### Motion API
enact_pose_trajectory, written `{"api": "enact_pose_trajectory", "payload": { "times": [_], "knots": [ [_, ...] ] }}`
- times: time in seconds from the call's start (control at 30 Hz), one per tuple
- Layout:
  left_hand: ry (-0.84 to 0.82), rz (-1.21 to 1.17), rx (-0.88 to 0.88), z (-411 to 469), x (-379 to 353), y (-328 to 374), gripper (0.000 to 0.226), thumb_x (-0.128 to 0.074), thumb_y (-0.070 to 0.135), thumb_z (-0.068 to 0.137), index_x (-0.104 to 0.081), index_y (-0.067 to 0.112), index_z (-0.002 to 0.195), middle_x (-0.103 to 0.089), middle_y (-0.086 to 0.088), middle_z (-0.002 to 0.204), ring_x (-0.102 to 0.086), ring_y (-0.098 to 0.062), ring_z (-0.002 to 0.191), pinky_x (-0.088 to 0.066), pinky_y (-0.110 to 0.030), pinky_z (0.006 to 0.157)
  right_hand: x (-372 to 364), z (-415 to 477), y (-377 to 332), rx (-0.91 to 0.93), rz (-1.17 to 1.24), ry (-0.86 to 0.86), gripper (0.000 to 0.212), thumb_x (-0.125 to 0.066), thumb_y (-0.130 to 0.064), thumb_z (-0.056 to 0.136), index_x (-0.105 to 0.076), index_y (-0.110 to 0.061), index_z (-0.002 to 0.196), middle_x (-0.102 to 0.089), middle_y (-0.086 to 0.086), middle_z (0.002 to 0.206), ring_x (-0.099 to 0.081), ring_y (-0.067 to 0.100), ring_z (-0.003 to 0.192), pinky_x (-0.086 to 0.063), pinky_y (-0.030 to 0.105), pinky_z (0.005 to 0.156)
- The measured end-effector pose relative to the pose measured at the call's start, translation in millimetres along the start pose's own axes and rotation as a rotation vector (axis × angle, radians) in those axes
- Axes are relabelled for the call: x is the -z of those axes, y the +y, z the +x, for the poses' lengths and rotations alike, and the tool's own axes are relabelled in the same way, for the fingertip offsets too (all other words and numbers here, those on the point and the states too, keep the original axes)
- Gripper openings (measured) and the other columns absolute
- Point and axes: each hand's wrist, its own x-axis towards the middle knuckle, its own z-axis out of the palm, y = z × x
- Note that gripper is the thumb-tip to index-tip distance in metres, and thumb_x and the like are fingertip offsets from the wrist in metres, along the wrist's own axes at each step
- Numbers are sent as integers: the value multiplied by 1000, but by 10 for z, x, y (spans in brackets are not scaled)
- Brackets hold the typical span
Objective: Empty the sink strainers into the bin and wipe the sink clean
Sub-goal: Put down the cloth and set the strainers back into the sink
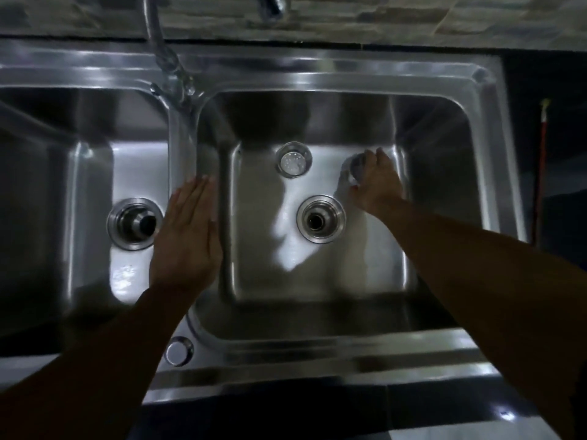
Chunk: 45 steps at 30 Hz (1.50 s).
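Observation:
A steel double sink (317,347) fills the view. In the right basin one round strainer (293,159) lies loose on the floor behind the open drain (320,219). My right hand (378,182) reaches into the basin's far right corner and grips a second strainer (355,168), which is tilted on its side. My left hand (187,236) lies flat with fingers together on the divider between the basins, holding nothing. The left basin's drain (135,223) is open too.
A tap hose (158,46) and spout (271,7) hang over the back rim. A round cap (178,351) sits on the front rim. A red stick-like thing (541,173) lies on the dark counter at right. Water glistens in the left basin.

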Motion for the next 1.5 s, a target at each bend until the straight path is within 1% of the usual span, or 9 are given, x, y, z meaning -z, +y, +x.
{"api": "enact_pose_trajectory", "payload": {
  "times": [0.17,0.23,0.3,0.4,0.47,0.6,0.77,1.27,1.5],
  "knots": [
    [26,-15,13,11,1,9,50,-37,12,102,-40,0,150,-41,-18,156,-31,-30,151,-23,-51,125,17,88,-10,-10,-20,15,68,-67,-43,78,-51,-7,134,-48,20,134,-45,39,123,-43,44,105],
    [48,-25,4,13,16,22,49,-39,10,101,-43,-1,148,-45,-18,154,-34,-32,149,-26,-52,123,-14,0,-33,112,-86,49,62,-75,-43,72,-61,-7,121,-53,23,123,-50,44,109,-47,49,96],
    [53,-25,-9,16,29,31,48,-40,10,100,-44,-2,147,-46,-18,153,-34,-33,149,-27,-53,122,-127,-112,-39,270,-142,66,59,-85,-39,63,-67,-9,110,-59,18,114,-52,42,100,-49,44,89],
    [32,-34,-9,20,48,28,49,-39,13,101,-43,-1,148,-45,-18,154,-33,-32,150,-25,-53,123,-258,-352,-106,234,140,-90,83,-85,-41,53,-55,-23,128,-41,0,122,-46,19,109,-40,18,97],
    [16,-47,2,27,55,26,50,-38,14,101,-42,0,149,-44,-17,155,-32,-31,151,-24,-52,124,-355,-453,-125,230,221,-128,88,-81,-44,50,-50,-29,131,-26,-10,117,-46,13,107,-38,14,97],
    [32,-52,7,29,49,14,48,-39,13,101,-45,0,147,-46,-18,153,-35,-32,149,-25,-51,124,-499,-531,-181,263,171,-153,88,-89,-38,58,-51,-24,136,-32,-2,124,-50,22,115,-40,19,100],
    [54,-48,8,22,46,27,45,-44,7,99,-49,-2,143,-51,-20,149,-38,-35,147,-26,-50,124,-574,-617,-252,225,31,-133,85,-87,-40,65,-48,-25,138,-39,6,136,-48,27,122,-51,37,99],
    [48,-41,11,8,35,9,44,-45,7,101,-49,2,144,-52,-18,148,-34,-32,149,-16,-39,128,-679,-810,-287,104,115,-91,71,-81,-34,72,-53,-22,136,-48,9,131,-49,29,121,-50,41,99],
    [48,-32,10,8,26,-2,44,-40,19,103,-51,5,143,-54,-16,146,-36,-29,148,-19,-41,128,-684,-768,-505,87,249,86,59,-69,-32,86,-48,-18,140,-50,7,132,-51,25,120,-50,36,98]
  ]
}}
